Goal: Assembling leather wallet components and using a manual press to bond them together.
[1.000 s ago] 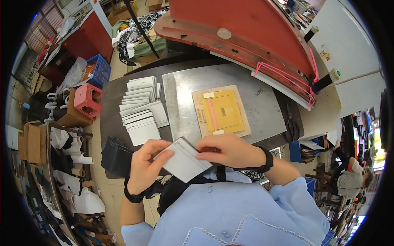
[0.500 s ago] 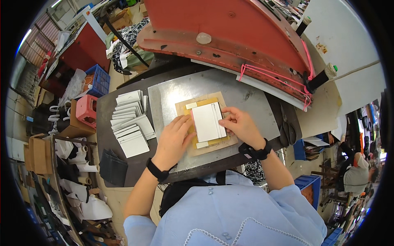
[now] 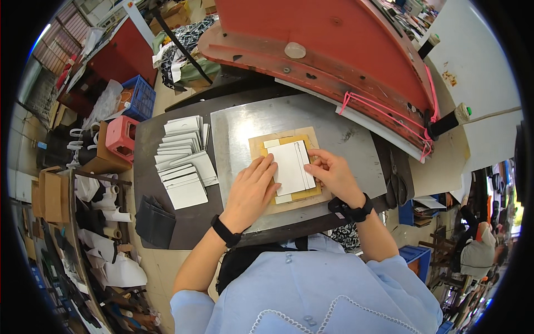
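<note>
A white rectangular panel [image 3: 290,167] with thin dark lines along its right part lies on a yellow die board [image 3: 301,195]. Under that is a larger tan board [image 3: 257,143] on a grey metal plate [image 3: 233,125]. My left hand [image 3: 253,186] rests at the panel's left edge, fingers stretched out and fingertips touching it. With thumb and bent forefinger, my right hand [image 3: 337,179] pinches the panel's right edge. Left of the plate, overlapping stacks of similar white panels [image 3: 186,192] lie on the dark table [image 3: 147,167].
The red press machine [image 3: 311,39] overhangs the plate's far side, with pink cord [image 3: 384,108] strung along it. Black scissors [image 3: 396,186] lie at the table's right end. Black folded pieces [image 3: 156,222] sit at the near left corner. A pink stool [image 3: 120,138] stands left.
The whole view has shifted slightly, moving the table to the right in the picture. My left fingertips have come closer onto the panel's left edge. The right hand keeps its pinch.
</note>
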A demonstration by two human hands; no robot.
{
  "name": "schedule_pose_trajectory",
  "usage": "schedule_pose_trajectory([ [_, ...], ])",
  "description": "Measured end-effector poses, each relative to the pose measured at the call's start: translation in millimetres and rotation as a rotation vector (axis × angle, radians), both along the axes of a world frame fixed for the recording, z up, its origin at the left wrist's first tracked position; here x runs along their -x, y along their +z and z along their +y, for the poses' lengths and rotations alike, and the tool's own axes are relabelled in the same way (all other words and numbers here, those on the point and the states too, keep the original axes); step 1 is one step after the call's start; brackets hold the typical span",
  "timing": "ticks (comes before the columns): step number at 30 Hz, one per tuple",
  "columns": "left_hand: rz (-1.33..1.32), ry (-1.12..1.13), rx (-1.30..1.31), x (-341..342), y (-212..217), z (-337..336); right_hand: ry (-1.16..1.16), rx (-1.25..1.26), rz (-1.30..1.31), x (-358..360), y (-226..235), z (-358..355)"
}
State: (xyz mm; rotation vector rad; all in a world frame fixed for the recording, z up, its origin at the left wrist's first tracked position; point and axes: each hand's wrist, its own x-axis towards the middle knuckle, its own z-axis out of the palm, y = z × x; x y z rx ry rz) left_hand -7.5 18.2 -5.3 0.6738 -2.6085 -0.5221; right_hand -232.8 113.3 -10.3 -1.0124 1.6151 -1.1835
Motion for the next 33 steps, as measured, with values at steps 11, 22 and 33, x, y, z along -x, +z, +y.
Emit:
schedule_pose_trajectory([
  [11,0.015,0.008,-0.015,-3.4,-4.6,-7.1,-0.004,0.068,0.064,-2.2,-13.8,2.9],
  [22,0.029,0.016,0.012,-3.1,-11.5,-4.1,0.024,0.036,0.105,-2.3,-5.8,4.2],
  [33,0.010,-0.057,0.026,-4.3,-6.3,-6.7,0.028,0.031,0.194,-8.4,0.3,5.3],
])
